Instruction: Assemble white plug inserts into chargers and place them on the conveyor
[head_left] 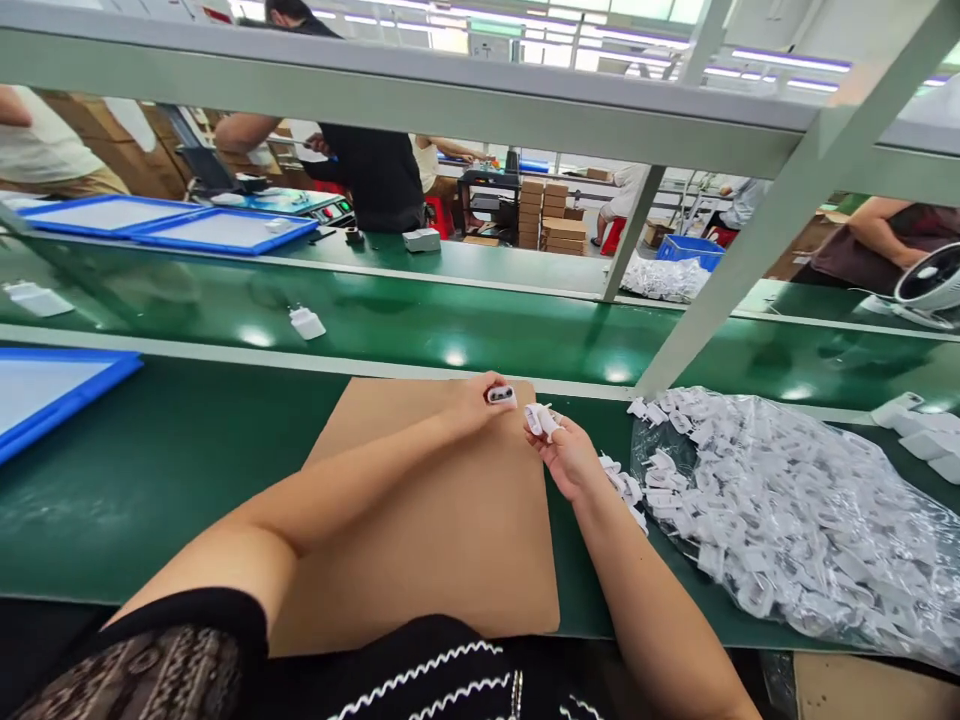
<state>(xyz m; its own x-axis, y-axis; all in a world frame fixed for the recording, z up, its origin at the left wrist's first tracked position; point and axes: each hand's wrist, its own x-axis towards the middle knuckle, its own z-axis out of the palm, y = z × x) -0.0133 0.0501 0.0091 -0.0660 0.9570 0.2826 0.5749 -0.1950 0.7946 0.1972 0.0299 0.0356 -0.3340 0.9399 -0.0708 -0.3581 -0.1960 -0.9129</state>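
My left hand (pixel 476 397) is closed around a white charger housing (pixel 501 396), whose end with dark openings faces right. Just to its right, my right hand (pixel 566 450) pinches a white plastic plug piece (pixel 541 420) with its open end turned toward the housing. A small gap separates the two parts. Both hands are above the far edge of a brown cardboard sheet (pixel 427 530). Close beside my right wrist lie several loose white plug pieces (pixel 626 488), partly hidden by the arm.
A clear plastic bag (pixel 795 510) heaped with white plug pieces covers the bench on the right. Ahead runs a green conveyor belt (pixel 420 315) carrying a white charger (pixel 306 322). A slanted metal post (pixel 720 260) rises beyond my right hand. A blue-rimmed tray (pixel 112 370) sits left.
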